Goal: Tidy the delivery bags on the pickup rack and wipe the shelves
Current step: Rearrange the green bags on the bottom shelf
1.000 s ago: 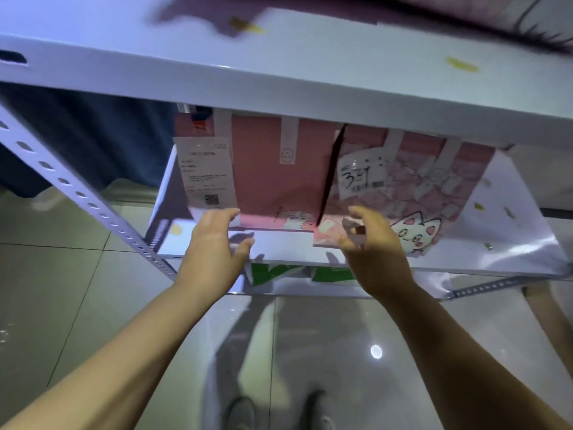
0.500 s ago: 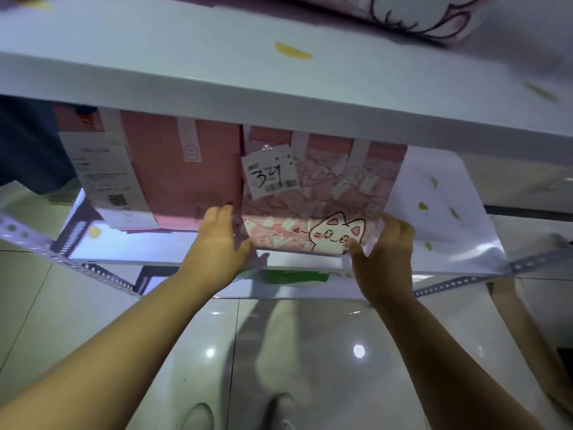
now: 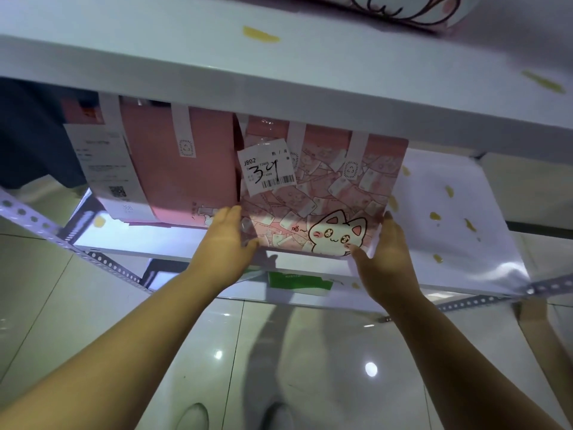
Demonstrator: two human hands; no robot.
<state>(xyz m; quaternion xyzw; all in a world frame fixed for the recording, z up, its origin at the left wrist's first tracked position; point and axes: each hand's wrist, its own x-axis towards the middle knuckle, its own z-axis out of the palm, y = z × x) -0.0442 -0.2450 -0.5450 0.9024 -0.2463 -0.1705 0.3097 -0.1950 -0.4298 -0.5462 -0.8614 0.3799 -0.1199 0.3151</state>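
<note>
The left hand and right hand, fingers straight, press both sides of the cat bag on the shelf

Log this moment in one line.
phase: tidying bags | left hand: presses cat bag left side | right hand: presses right side | shelf: yellow spots
</note>
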